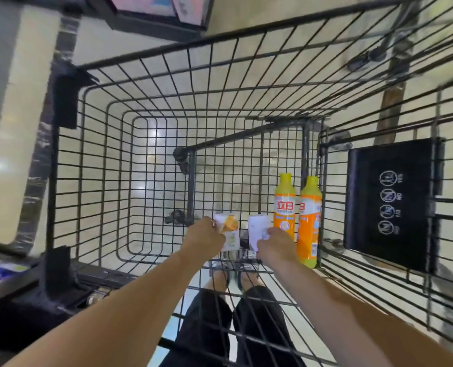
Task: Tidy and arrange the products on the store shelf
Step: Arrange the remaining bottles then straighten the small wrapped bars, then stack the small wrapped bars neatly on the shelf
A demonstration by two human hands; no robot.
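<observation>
I look down into a black wire shopping cart [93, 181]. My left hand [204, 235] grips a white carton with an orange picture [228, 226] near the cart's near end. My right hand [275, 246] holds a second white carton [257, 227] just right of it. Two orange dish-soap bottles with yellow caps stand upright against the cart's right wall: one [285, 205] right behind my right hand, the other [310, 221] beside it.
A black warning plate [392, 202] hangs on the fold-out child seat at the right. A dark shelf edge [153, 19] shows at the top left, and another shelf with packages [0, 274] at the lower left. My legs and shoes show through the wire.
</observation>
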